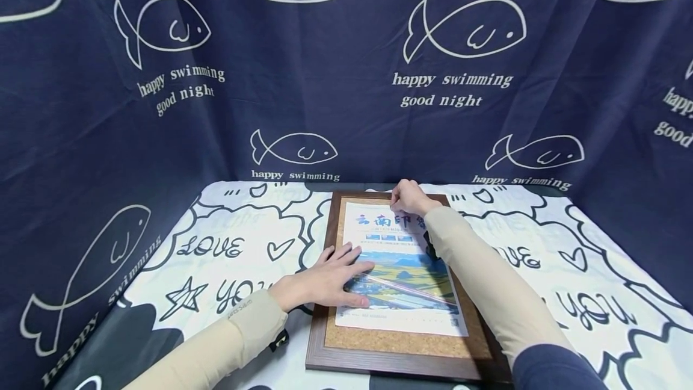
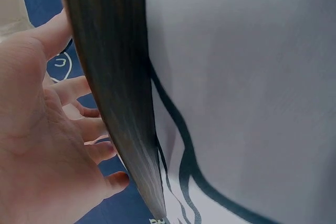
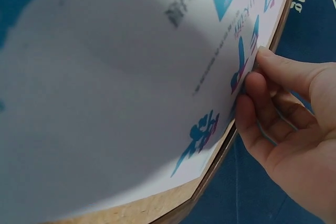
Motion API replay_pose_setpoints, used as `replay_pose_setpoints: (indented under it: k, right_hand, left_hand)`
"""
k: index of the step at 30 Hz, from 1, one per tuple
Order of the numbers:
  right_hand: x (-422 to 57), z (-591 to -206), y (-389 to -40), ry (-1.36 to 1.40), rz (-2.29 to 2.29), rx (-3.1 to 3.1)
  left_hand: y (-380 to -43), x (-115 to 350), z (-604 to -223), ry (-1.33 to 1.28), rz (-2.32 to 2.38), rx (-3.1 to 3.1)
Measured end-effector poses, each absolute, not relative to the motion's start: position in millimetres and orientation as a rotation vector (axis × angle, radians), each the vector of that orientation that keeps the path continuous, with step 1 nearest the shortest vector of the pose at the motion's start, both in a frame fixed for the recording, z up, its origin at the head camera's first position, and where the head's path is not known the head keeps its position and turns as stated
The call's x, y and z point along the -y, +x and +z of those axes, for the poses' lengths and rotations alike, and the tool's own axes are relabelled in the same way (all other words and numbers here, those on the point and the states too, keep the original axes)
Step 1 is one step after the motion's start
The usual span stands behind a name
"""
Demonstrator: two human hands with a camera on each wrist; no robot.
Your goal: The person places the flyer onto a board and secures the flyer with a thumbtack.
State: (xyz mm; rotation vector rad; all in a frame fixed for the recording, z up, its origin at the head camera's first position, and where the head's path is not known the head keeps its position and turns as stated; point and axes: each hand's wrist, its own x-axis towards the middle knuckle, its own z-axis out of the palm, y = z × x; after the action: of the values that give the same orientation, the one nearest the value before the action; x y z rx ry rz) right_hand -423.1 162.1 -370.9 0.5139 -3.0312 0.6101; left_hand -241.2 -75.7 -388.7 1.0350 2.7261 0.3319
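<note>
A printed poster with blue Chinese lettering and a landscape picture lies on a cork board in a dark brown wooden frame. Its left edge is under my left hand, whose fingers spread over the sheet. That hand also shows beside the frame's dark side in the left wrist view. At the poster's top edge is my right hand, fingers bent. In the right wrist view, the right hand brings thumb and fingertips together against the sheet; I cannot tell what they pinch.
A white cloth with black cloud outlines and lettering covers the table under the frame. Dark blue curtains printed with white fish hang behind and at both sides. The frame's far end lies close to the back curtain.
</note>
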Motion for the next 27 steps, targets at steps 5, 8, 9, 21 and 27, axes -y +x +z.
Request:
replay_pose_setpoints:
  k: [5,8,9,21,27]
  right_hand:
    - [-161.7,-367.3,-422.8,0.494,0.640,3.050]
    - [-161.1,-367.3,-422.6,0.485,0.651,3.056]
    - [-160.9,-367.3,-422.4,0.482,0.650,3.057]
    - [-160.0,-366.5,-422.7,0.431,0.667,3.072]
    - [-159.8,-368.9,-423.8,0.402,0.729,3.081]
  left_hand:
    - [-241.5,75.9,-388.7,1.035,0.332,-2.727]
    - [-241.0,76.3,-388.4,1.031,0.334,-2.726]
    - [-240.8,76.4,-388.2,1.029,0.336,-2.725]
    - [-241.3,76.3,-387.6,1.041,0.337,-2.723]
    - [-240.5,76.3,-388.1,1.051,0.338,-2.721]
